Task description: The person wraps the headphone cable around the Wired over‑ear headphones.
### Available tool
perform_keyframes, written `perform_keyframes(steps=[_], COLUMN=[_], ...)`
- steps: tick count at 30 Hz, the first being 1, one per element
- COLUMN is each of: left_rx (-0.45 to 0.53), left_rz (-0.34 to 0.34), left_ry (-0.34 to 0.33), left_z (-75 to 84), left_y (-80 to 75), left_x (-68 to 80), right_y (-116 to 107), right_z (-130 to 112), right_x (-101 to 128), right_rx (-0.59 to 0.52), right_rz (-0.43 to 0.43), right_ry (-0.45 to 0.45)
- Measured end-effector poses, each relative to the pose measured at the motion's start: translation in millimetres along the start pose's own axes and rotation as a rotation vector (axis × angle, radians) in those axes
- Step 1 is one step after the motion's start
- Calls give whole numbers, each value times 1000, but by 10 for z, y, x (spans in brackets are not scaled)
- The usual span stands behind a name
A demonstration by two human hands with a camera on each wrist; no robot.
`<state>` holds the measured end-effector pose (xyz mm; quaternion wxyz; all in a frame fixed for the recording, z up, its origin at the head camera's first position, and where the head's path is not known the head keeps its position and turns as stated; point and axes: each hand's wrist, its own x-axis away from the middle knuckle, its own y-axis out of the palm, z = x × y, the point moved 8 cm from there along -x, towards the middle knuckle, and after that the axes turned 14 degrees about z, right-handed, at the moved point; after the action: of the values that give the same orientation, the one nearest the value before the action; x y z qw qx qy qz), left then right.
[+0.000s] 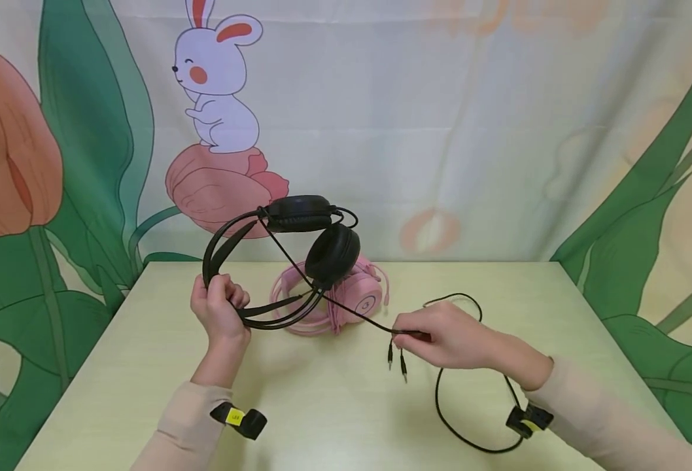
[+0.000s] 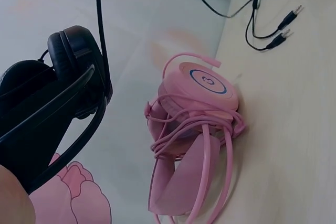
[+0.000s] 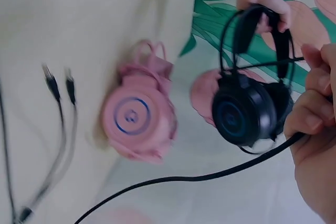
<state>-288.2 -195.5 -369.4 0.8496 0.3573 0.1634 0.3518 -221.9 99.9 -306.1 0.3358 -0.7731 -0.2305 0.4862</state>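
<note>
My left hand (image 1: 222,311) grips the headband of a pair of black headphones (image 1: 331,255), held above the table with both ear cups pointing to the right. From the headphones a black cable (image 1: 354,314) runs across to my right hand (image 1: 449,335), whose fingers are curled round it. Two jack plugs (image 1: 403,369) dangle below that hand, and they show in the left wrist view as well. The rest of the cable loops down by the right wrist. Behind the black pair, pink headphones (image 1: 365,294) lie on the table, their own cord wound around them, partly hidden in the head view.
The pale table (image 1: 322,405) stands against a hanging cloth (image 1: 499,131) printed with a rabbit, tulips and leaves. A loop of the black cable (image 1: 481,451) hangs low near the right forearm. Each wrist wears a small black camera (image 1: 240,420).
</note>
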Motion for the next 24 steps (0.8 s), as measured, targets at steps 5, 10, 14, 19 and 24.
perform_keyframes(steps=[5,10,14,19,24], left_rx=[-23,-132,-204,-214,-255], left_rz=[17,11,28,24,-39], left_ry=[7,94,128,94,73], left_z=[49,132,137,84,69], left_y=[20,38,17,-16,52], left_x=[-10,9,1,1,50], right_y=[-221,-396,-543,-688,-835], right_z=[-67,-91,-124,-177,-262], right_x=[-108,-207,-294,-380,-486], right_rx=[-7,-6,50,168,323], right_rz=[7,41,107,216,358], right_ry=[-53,-109,-174,-260,-373])
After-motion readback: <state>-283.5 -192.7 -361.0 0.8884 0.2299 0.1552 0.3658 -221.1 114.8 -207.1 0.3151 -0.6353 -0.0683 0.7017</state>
